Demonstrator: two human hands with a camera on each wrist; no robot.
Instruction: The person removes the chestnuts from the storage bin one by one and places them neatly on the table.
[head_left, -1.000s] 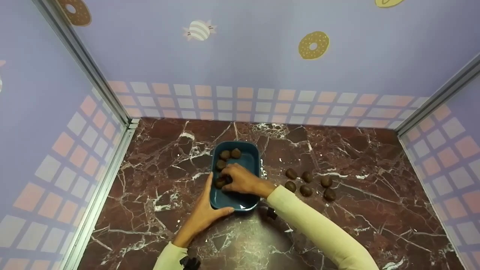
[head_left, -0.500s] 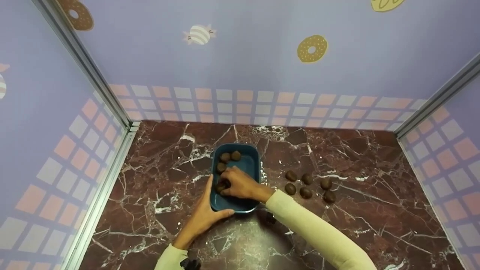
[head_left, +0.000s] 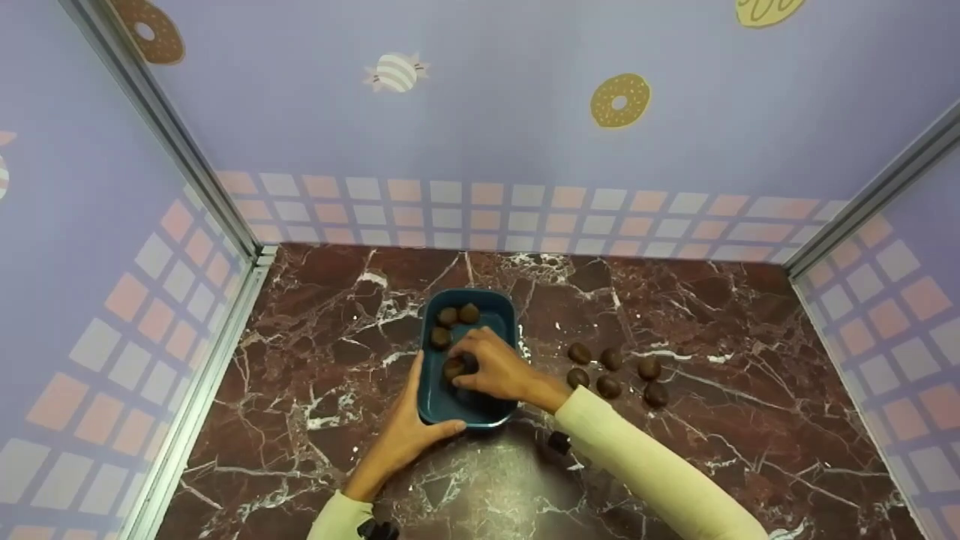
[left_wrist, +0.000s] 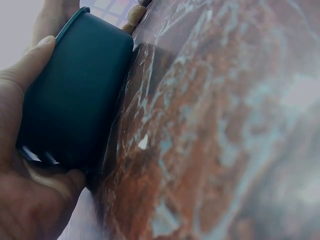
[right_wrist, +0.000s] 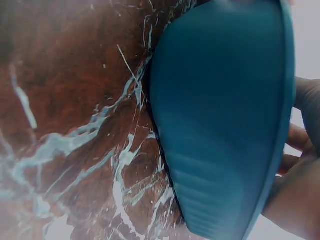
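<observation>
A deep blue rectangular container [head_left: 431,397] stands on the marbled table. My left hand [head_left: 409,424] grips its near left corner, thumb [left_wrist: 37,57] on the near rim and fingers along the left side. Over the container's middle, my right hand [head_left: 495,367] pinches a round brown chestnut-like ball [head_left: 454,367] between thumb and fingers. Three similar balls [head_left: 441,337] lie in the far left part of the container. In the right wrist view the container's outer wall [right_wrist: 220,115] hides most of the right hand.
Several more brown balls [head_left: 609,386] lie loosely grouped on the table, right of the container and beyond the right forearm. A patterned purple wall [head_left: 510,135] closes the back, with side walls at left and right.
My right hand has shifted slightly to the right inside the container, and the brown ball at its fingertips has moved right from the left wall. The left hand keeps its grip.
</observation>
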